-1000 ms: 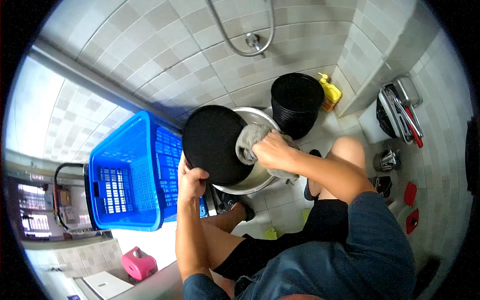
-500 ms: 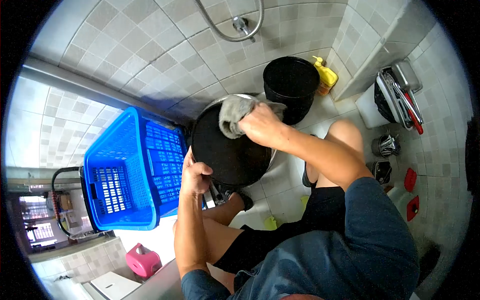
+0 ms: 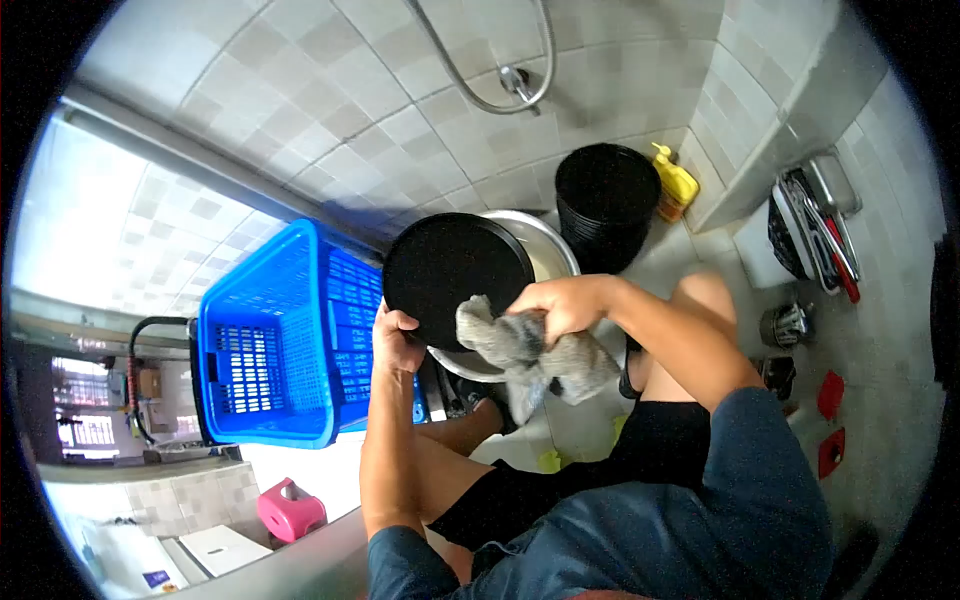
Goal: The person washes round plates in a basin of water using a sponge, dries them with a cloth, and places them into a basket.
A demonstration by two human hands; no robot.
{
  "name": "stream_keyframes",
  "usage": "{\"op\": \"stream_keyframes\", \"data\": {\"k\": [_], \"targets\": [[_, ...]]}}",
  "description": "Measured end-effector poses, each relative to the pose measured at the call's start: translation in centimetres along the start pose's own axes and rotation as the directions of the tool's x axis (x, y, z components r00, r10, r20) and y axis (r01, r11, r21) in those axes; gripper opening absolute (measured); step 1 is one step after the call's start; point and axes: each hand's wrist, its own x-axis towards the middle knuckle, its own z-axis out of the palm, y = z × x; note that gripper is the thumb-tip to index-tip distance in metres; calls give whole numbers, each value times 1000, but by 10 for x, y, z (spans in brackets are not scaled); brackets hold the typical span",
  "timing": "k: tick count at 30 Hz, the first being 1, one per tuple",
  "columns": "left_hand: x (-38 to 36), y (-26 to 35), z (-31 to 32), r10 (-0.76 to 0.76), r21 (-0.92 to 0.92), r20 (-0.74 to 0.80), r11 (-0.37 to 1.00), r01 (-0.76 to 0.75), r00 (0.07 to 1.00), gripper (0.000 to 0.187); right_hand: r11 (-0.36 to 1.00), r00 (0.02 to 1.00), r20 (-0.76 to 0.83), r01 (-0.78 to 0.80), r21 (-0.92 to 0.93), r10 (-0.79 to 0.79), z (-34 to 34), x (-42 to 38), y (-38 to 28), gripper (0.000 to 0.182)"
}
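A round black pan (image 3: 450, 270) is tilted over a large metal basin (image 3: 545, 245) that holds pale, cloudy liquid. My left hand (image 3: 397, 340) grips the pan's near-left rim, thumb on top. Bunched in my closed right hand (image 3: 572, 300) is a grey rag (image 3: 505, 340), at the pan's near-right edge. Part of the rag hangs down over the basin's near rim. The pan hides much of the basin. Behind the basin, to the right, stands a tall stack of round black pans (image 3: 608, 190).
A blue plastic basket (image 3: 320, 330) stands close on the left. A yellow pump bottle (image 3: 677, 185) is in the back corner. Utensils lie over a white bin (image 3: 760, 250) at right. A shower hose (image 3: 455, 75) hangs on the wall; a pink stool (image 3: 290, 510) sits lower left.
My right hand has moved the rag from the pan's far side toward me, down to its near-right edge. The pan has shifted and tilted, uncovering more of the basin. The view has shifted slightly.
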Motion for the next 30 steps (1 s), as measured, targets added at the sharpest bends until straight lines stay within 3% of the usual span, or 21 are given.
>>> {"op": "stream_keyframes", "data": {"k": [1, 3, 5, 6, 7, 8, 9, 10, 11, 12, 13, 15, 21, 23, 25, 28, 29, 30], "targets": [[-2, 7, 1, 26, 5, -8, 1000, -26, 1000, 80, 994, 997, 70, -31, 101, 24, -8, -4, -5, 55], [-6, 24, -1, 83, -70, 23, 994, -81, 996, 81, 958, 985, 44, -171, 230, 166, -20, -13, -4, 52], [-17, 48, -1, 192, -96, -26, 976, -194, 981, 79, 992, 989, -81, -121, 33, 124, -28, -17, 1, 48], [-19, 62, -10, 225, -147, -43, 962, -229, 973, 77, 996, 984, -160, -77, 46, 83, -28, -18, 15, 45], [-21, 77, -21, 260, -201, -66, 942, -268, 963, 74, 990, 988, -91, -118, 76, 125, -33, -20, 12, 59], [-28, 94, -23, 303, -241, -138, 913, -329, 943, 69, 985, 985, -36, -168, 38, 169, -41, -20, 17, 61], [-31, 109, -36, 345, -280, -111, 889, -363, 932, 64, 989, 977, -153, -149, -3, 146, -38, -23, 34, 63], [-36, 125, -42, 407, -300, -125, 854, -425, 905, 64, 992, 981, -152, -115, 50, 122, -42, -25, 60, 62], [-41, 139, -49, 464, -317, -144, 815, -485, 874, 63, 984, 970, -200, -156, -84, 137, -40, -29, 55, 60], [-43, 154, -63, 516, -310, -172, 780, -544, 839, 63, 964, 967, -103, -216, 154, 234, -35, -26, 28, 57], [-46, 170, -79, 561, -302, -194, 746, -593, 805, 63, 943, 948, -156, -238, 232, 277, -27, -27, 6, 55], [-53, 198, -109, 616, -301, -161, 714, -632, 771, 67, 911, 940, -149, -244, 333, 307, -28, -27, 23, 54], [-31, 244, -234, 594, -306, -461, 590, -747, 659, 64, 841, 850, -271, -306, 446, 453, -38, -22, 41, 62], [-12, 251, -276, 484, -275, -676, 533, -800, 555, 55, 798, 862, -214, -296, 526, 460, -40, -13, 45, 63], [11, 252, -310, 449, -259, -758, 457, -851, 472, 52, 812, 820, -262, -358, 461, 509, -43, -12, 62, 62], [44, 253, -349, 219, -173, -936, 395, -902, 275, 44, 738, 780, -238, -377, 559, 579, -35, 3, 60, 60], [57, 248, -366, 113, -87, -982, 434, -897, 149, 42, 725, 734, -260, -429, 539, 627, -35, 5, 70, 60], [70, 242, -390, 51, -53, -995, 459, -887, 86, 47, 717, 731, -226, -474, 511, 644, -39, 8, 80, 60]]}}
